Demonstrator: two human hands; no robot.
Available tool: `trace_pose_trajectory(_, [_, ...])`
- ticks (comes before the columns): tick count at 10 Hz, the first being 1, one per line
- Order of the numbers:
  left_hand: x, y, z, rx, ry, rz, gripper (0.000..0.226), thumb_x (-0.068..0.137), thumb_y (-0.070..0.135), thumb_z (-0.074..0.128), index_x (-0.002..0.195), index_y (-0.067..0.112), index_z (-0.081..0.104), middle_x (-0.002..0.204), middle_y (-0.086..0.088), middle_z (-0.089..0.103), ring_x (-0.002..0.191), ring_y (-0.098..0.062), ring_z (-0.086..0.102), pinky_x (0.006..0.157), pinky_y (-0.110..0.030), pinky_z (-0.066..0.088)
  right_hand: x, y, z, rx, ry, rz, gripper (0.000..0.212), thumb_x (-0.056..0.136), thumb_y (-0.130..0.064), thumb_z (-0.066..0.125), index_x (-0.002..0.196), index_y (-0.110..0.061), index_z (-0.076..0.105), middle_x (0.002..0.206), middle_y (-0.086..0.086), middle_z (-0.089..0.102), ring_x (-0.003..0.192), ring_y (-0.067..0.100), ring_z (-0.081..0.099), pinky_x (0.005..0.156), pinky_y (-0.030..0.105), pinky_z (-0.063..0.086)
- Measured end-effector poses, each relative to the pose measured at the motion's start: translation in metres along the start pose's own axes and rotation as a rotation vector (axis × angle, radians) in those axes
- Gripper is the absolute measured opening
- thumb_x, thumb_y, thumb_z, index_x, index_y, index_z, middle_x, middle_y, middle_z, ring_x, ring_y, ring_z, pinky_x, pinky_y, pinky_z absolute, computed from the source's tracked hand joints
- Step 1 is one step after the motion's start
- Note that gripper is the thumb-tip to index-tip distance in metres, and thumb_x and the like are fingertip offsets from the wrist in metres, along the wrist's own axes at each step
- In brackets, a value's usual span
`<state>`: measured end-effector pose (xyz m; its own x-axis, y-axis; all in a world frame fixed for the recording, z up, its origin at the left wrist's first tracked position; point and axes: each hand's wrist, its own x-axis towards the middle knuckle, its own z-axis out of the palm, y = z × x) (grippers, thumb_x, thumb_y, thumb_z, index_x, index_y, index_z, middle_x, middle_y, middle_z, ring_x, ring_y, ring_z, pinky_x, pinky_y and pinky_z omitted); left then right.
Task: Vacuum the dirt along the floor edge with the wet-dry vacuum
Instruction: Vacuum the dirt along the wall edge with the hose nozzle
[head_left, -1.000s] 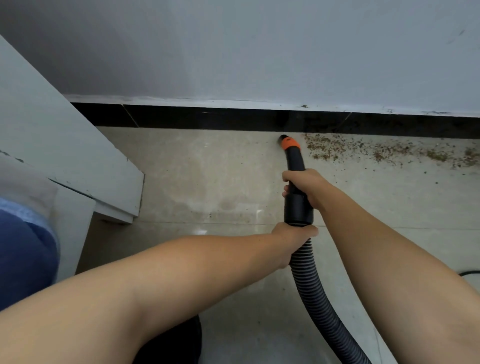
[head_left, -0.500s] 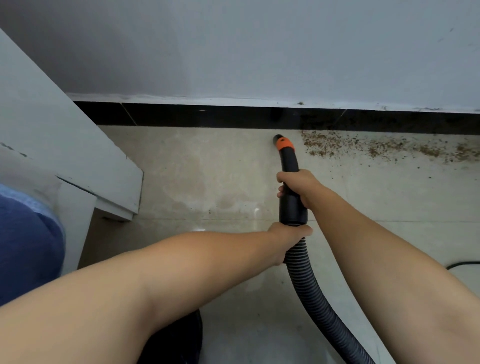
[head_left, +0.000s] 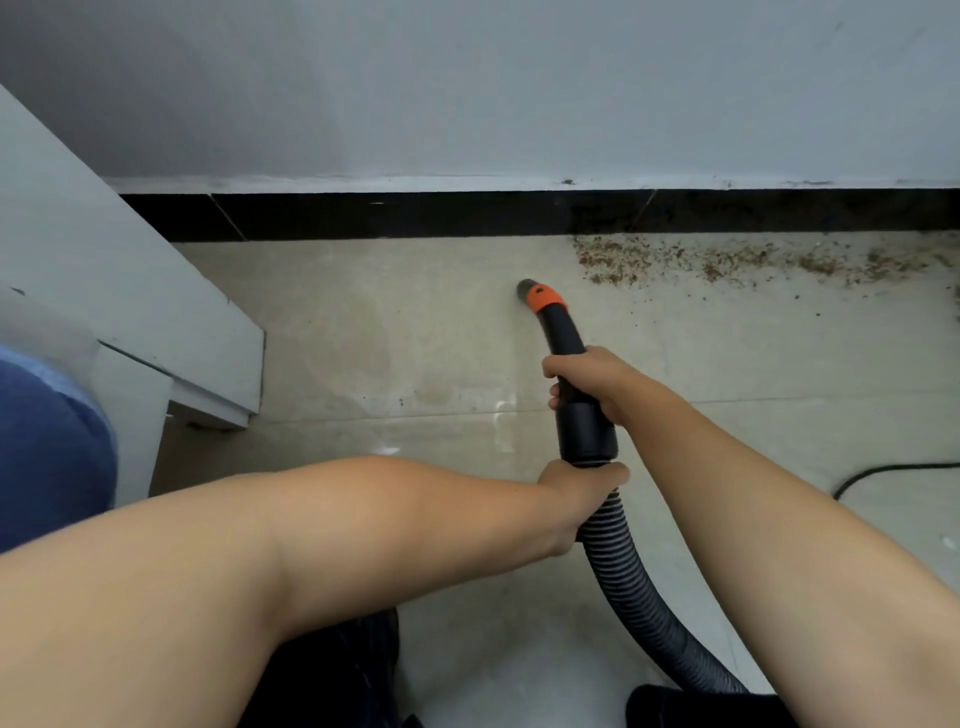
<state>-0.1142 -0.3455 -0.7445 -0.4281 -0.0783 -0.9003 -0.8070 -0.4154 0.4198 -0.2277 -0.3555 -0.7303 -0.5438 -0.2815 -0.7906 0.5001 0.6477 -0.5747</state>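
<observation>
Both hands (head_left: 584, 387) grip the hose (head_left: 613, 545) — dirt (head_left: 727, 262) beyond, right.

A black curved vacuum nozzle (head_left: 558, 332) with an orange collar (head_left: 543, 298) pointed its mouth at the pale tiled floor, short of the black skirting, its ribbed grey hose (head_left: 623, 571) trailing back, while brown dirt (head_left: 727, 260) lay scattered along the floor edge to its right.

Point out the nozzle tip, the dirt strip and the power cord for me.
nozzle tip (head_left: 525, 287), head view, on the dark mouth ahead of the orange collar.
dirt strip (head_left: 727, 260), head view, mid-strip by the skirting.
power cord (head_left: 883, 470), head view, on its curve.
</observation>
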Motion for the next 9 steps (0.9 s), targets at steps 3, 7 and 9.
trace_pose_trajectory(3, [-0.009,-0.004,0.051,0.037,-0.113,0.028,0.028,0.085,0.021,0.067,0.11,0.012,0.056,0.091,-0.003,0.059,0.083,-0.018,0.058,0.074,-0.031,0.049,-0.01,0.031,-0.069,0.129,0.119,0.065,0.013,0.086,-0.005,0.058,0.095,-0.005,0.048,0.066,0.01,0.057,0.05,0.019,0.057,0.043,0.021,0.048])
trace_pose_trajectory(7, [0.005,0.044,0.093,0.252,-0.1,-0.107,0.027,0.088,0.02,0.065,0.111,0.013,0.054,0.091,-0.002,0.059,0.09,-0.018,0.058,0.083,-0.035,0.049,0.02,0.042,-0.128,0.315,0.105,0.025,0.027,0.086,-0.006,0.059,0.11,-0.001,0.048,0.068,0.01,0.059,0.054,0.02,0.059,0.053,0.029,0.051])
trace_pose_trajectory(9, [-0.016,0.059,0.085,0.284,-0.075,-0.198,0.038,0.09,0.021,0.062,0.125,0.012,0.05,0.101,-0.004,0.059,0.096,-0.019,0.058,0.083,-0.034,0.049,0.011,0.025,-0.117,0.289,-0.15,0.067,0.012,0.085,-0.009,0.058,0.092,-0.007,0.049,0.062,0.006,0.058,0.039,0.013,0.059,0.044,0.021,0.049])
